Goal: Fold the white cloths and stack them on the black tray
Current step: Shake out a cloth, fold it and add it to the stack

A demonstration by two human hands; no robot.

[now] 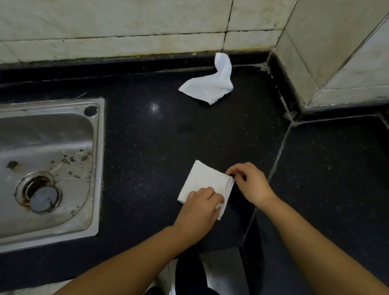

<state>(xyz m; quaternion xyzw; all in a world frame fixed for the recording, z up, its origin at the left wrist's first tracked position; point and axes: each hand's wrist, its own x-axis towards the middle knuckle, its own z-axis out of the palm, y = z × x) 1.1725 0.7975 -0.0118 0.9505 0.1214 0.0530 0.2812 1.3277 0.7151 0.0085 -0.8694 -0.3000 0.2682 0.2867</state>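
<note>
Left arm: bare forearm, enters from the bottom edge left of centre, runs up and right to the wrist just below frame centre. Left hand (201,204): back of hand facing the camera, palm down, fingers curled forward with the tips pinched together at its upper right side.

Right arm: bare forearm, enters from the lower right corner, runs up and left across the lower right of the frame. Right hand (248,181): right of centre, slightly above the left hand, knuckles up, thumb and forefinger closed in a pinch at its left side, remaining fingers bent beneath.

Hands near each other, apart.
</note>
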